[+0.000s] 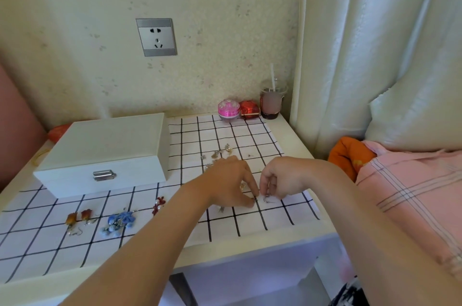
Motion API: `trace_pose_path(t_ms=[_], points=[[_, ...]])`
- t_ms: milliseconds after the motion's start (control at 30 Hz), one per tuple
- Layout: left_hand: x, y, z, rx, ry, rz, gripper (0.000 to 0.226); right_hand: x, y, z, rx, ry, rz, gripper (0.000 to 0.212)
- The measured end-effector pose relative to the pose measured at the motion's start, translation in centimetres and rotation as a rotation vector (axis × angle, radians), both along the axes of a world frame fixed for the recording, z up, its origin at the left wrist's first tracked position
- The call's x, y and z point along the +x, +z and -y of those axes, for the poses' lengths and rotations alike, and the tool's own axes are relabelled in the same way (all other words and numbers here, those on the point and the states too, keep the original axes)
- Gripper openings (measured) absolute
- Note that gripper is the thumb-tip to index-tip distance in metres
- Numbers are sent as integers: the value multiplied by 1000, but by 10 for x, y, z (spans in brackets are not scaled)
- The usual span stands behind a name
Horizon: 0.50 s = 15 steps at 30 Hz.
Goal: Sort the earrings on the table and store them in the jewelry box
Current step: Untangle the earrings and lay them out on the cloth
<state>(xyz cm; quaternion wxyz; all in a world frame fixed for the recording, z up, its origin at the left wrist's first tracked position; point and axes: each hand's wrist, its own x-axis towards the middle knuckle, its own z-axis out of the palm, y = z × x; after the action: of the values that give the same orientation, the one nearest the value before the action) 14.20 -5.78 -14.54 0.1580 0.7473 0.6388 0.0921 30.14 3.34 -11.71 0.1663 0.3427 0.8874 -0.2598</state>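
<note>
Earring (267, 199) in right grip (282, 179)

Floral wallpaper (225, 30), wall socket (156, 37), pale curtain (362, 43).

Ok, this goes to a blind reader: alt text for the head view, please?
Over a checked cloth, the left hand pinches a tiny earring and the right hand a silver earring. A closed white jewelry box sits at left, with blue earrings and orange earrings in front of it.
</note>
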Motion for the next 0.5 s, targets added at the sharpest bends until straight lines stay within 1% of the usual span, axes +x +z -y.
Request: trace_pose_path(t_ms=[167,300,367,433,500], points=[[0,-1,1,18,9,41,14,2,-3,1,-12,-12,-10,23],[-3,3,3,-24,2,49,17,2,0,2,-37,-6,0,32],[-8,11,5,-34,19,50,20,1,3,4,-38,-20,-33,35],[-16,21,9,-36,71,96,17,-1,5,6,7,-30,-104,41],[-25,27,15,-62,132,150,14,-5,8,9,45,-20,-173,40]])
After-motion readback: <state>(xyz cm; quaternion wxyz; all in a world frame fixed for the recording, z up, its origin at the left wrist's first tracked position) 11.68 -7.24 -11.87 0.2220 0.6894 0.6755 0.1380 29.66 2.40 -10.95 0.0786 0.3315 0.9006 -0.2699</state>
